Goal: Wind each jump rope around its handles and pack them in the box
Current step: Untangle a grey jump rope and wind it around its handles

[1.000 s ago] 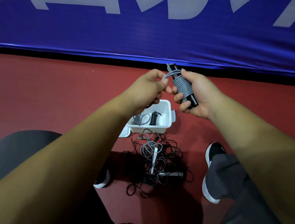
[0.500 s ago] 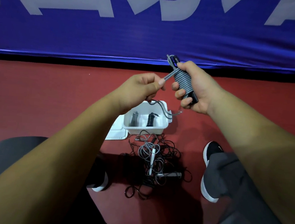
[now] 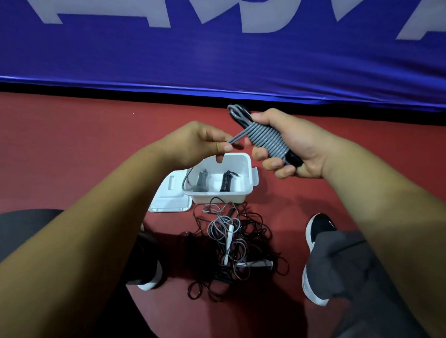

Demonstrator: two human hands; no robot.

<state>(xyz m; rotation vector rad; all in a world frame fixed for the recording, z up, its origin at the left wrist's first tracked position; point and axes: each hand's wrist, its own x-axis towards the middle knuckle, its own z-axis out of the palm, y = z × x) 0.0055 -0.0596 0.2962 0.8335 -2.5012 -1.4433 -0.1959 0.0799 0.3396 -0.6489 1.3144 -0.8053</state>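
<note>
Right hand (image 3: 295, 145) gripping one grey wound jump rope (image 3: 267, 140), left hand (image 3: 197, 145) pinching its loose end, two wound ropes (image 3: 226, 181) inside one white box (image 3: 246, 168) below, loose tangle (image 3: 232, 244) on the floor.

It looks like a sports hall: a red floor (image 3: 58, 142), a blue banner (image 3: 225, 62) with big white letters, and jump ropes (image 3: 234, 244) lying loose.

Dim indoor light, seemingly overhead. Faint sheen along the banner (image 3: 223, 88) fold. Heavy shadow on the floor (image 3: 230, 326) at the bottom. White box (image 3: 214, 198) is brightest. Centre sharp. Forearms (image 3: 76, 250) stretched and soft toward the lower corners.
</note>
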